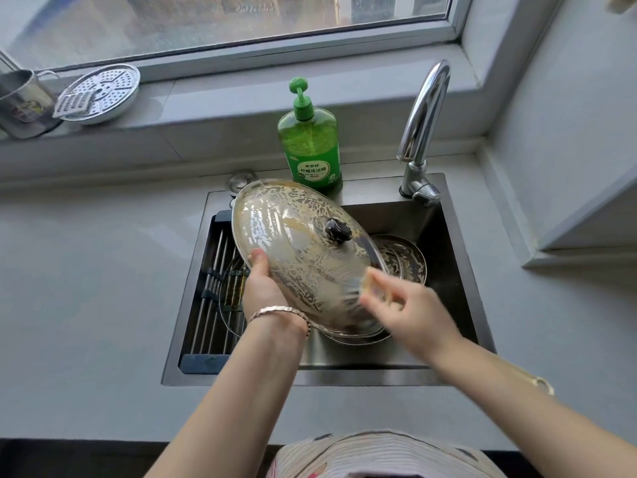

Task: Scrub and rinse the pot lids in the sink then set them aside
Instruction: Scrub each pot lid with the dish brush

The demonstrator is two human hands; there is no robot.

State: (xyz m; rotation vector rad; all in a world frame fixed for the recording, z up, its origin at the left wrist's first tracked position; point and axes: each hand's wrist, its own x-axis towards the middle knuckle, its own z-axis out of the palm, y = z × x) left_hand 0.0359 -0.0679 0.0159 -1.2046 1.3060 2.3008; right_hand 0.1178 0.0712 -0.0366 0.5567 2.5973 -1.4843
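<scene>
A large glass pot lid [296,243] with a black knob, streaked with brownish suds, is tilted over the sink [458,288]. My left hand [262,288] grips its lower left rim. My right hand [406,312], blurred, presses a yellowish sponge [370,282] against the lid's lower right face. A second soapy lid [403,258] lies in the sink behind it. Another lid [231,294] rests on the rack, partly hidden by my left hand.
A roll-up drying rack [213,288] covers the sink's left part. A green dish soap bottle [310,139] and the chrome faucet [422,132] stand at the sink's back. A steamer plate with a grater [100,94] and a metal cup [20,105] sit on the sill.
</scene>
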